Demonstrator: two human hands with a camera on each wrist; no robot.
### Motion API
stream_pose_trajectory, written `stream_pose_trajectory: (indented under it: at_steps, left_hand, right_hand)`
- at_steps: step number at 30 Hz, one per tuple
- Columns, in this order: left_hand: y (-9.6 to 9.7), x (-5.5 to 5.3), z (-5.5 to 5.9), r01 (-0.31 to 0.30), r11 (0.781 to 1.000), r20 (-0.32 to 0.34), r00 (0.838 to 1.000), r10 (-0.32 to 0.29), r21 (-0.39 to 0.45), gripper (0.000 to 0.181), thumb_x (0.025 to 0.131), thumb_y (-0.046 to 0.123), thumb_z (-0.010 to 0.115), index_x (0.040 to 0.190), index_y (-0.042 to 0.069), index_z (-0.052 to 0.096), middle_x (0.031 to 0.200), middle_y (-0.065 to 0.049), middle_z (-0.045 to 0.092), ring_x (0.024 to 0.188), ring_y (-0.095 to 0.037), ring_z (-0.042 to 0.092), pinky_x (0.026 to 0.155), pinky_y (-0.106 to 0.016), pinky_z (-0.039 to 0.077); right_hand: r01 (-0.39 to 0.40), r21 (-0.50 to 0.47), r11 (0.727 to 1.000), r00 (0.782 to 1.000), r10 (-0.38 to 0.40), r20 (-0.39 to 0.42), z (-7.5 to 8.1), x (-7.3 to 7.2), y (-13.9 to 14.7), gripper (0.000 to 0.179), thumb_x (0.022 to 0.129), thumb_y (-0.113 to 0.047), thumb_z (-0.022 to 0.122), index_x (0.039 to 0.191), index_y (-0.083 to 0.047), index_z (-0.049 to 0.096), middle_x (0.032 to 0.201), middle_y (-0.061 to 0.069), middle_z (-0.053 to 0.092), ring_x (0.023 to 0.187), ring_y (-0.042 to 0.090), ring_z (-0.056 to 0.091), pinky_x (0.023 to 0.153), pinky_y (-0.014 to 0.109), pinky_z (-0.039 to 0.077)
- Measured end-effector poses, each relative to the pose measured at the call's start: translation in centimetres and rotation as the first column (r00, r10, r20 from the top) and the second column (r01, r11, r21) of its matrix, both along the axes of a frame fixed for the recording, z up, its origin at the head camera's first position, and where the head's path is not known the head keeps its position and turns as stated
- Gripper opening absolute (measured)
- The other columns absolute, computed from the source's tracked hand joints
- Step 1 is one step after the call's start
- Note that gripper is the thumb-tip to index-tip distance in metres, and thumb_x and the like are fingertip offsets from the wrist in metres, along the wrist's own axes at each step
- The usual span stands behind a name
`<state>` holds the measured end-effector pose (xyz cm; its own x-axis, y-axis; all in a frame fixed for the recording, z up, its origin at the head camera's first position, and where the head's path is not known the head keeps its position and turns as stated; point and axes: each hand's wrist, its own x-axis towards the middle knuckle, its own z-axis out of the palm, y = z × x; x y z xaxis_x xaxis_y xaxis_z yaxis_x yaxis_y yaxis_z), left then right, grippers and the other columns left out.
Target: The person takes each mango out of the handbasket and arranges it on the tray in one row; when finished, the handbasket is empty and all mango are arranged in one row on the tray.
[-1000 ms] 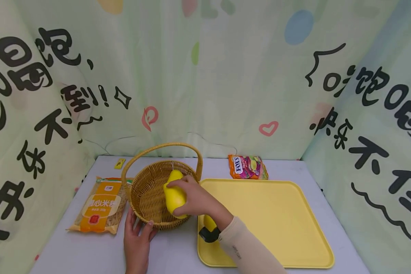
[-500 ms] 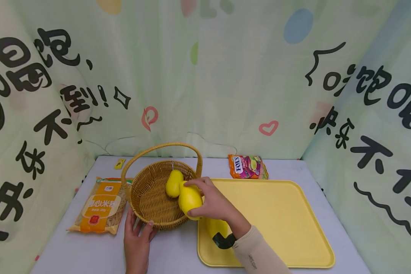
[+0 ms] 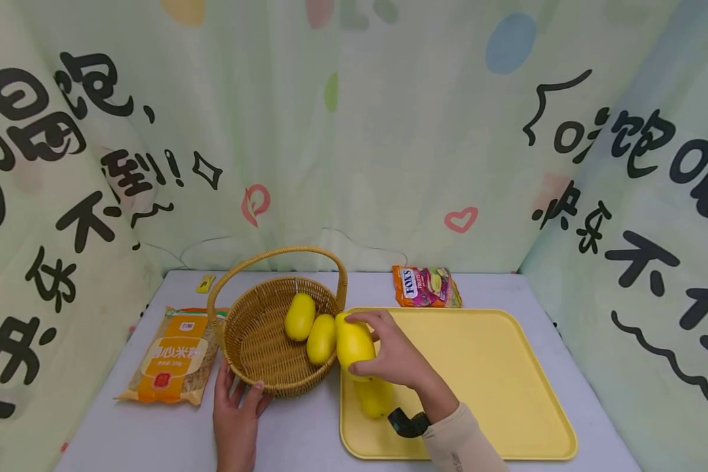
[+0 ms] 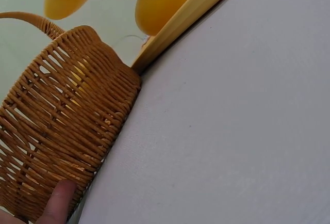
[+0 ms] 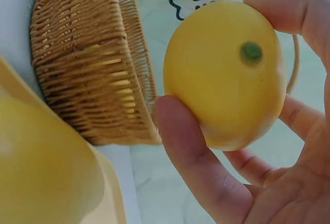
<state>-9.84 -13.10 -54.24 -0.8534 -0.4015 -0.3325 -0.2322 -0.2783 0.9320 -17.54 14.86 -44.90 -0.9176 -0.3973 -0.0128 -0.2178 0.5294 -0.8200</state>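
While the left hand point(image 3: 236, 416) touches a wicker basket point(image 3: 259, 347), the right hand point(image 3: 401, 354) holds a yellow fruit point(image 3: 354, 346)

As the held fruit hangs in the air just right of the basket, above the left part of a yellow tray point(image 3: 478, 380), the right hand pinches it between thumb and fingers. A green spot point(image 5: 251, 52) marks the end of this fruit in the right wrist view. The left hand is at the near left side of the basket, its thumb and fingers spread apart against the wall; the left wrist view shows one fingertip low on the weave.

Two other yellow pieces lie in the right half of the basket, close together: a farther fruit point(image 3: 300, 317) and a nearer fruit point(image 3: 321, 339). On the tray rests a fourth fruit point(image 3: 374, 398), partly hidden beneath the held one.

Left of the basket, an orange-labelled bag point(image 3: 183, 354) lies flat on the pale surface point(image 3: 307, 436), with a small yellow packet point(image 3: 206, 283) near the back edge. Behind the tray sits a FOX'S bag point(image 3: 427, 287). A black wristband point(image 3: 408, 423) and a beige sleeve point(image 3: 463, 439) cover the right wrist and forearm. Pale green curtains point(image 3: 389, 164) with black Chinese lettering enclose the back and sides.
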Motion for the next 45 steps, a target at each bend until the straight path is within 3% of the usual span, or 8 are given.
stream_pose_trajectory:
  at_steps: [22,45]
  left_hand:
    - [-0.1,-0.2,-0.2,-0.017,1.0,0.025,1.0,0.017,-0.004,0.097,0.104,0.007,0.064,0.17,0.043,0.003,0.18,-0.003,0.002,0.157,-0.039,0.034,0.101,-0.04,0.062]
    - [-0.1,0.1,-0.3,-0.007,1.0,-0.007,1.0,0.007,0.001,0.095,0.104,0.009,0.064,0.17,0.044,0.004,0.179,-0.004,0.005,0.156,-0.036,0.034,0.095,-0.032,0.065]
  right_hand:
    - [0.196,-0.003,0.981,0.978,-0.195,0.073,-2.1,2.3,5.5,0.077,0.073,-0.025,0.089,0.144,-0.034,0.061,0.146,0.012,0.048,0.116,0.035,0.05,0.077,0.033,0.059]
    - [0.288,0.012,0.957,0.948,-0.287,0.14,-4.5,4.4,10.0,0.077,0.075,-0.024,0.089,0.146,-0.025,0.06,0.15,0.017,0.044,0.11,0.032,0.051,0.075,0.031,0.056]
